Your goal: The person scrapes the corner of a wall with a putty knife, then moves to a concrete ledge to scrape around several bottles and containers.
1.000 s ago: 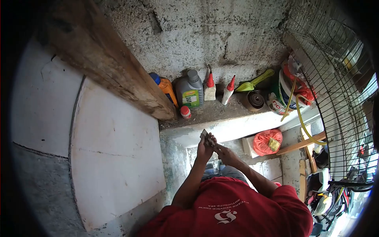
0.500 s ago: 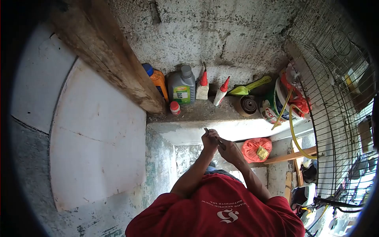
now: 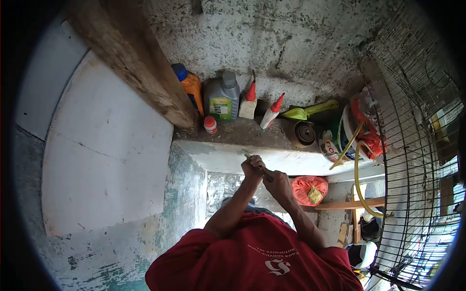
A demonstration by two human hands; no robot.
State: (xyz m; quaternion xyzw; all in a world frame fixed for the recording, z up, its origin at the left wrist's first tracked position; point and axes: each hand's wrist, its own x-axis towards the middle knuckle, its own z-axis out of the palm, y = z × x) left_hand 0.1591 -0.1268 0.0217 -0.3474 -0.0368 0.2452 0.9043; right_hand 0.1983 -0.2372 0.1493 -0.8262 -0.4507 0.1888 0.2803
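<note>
My left hand (image 3: 252, 167) is closed around a thin, dark, stick-like thing (image 3: 266, 173), whose tip pokes out above the fist. Just right of it and slightly lower, my right hand (image 3: 278, 184) is also closed, gripping the same thing's lower part. Its exact kind cannot be made out, because the fingers cover most of it. Both fists are held in front of a red T-shirt (image 3: 262, 242), just below the front edge of a concrete ledge (image 3: 242, 138).
On the ledge stand an orange bottle (image 3: 192, 89), a grey bottle (image 3: 222, 97), two red-capped glue bottles (image 3: 248, 104), a small red-capped jar (image 3: 210, 124), a tape roll (image 3: 302, 134), a green scoop (image 3: 310, 109) and a bucket (image 3: 335, 143). A wire cage (image 3: 412, 145) flanks the right; a wooden post (image 3: 131, 63) the left.
The view has shifted slightly, so the hands appear a little further left and the ledge's left end lower-left. Both hands keep their grip on the stick-like thing.
</note>
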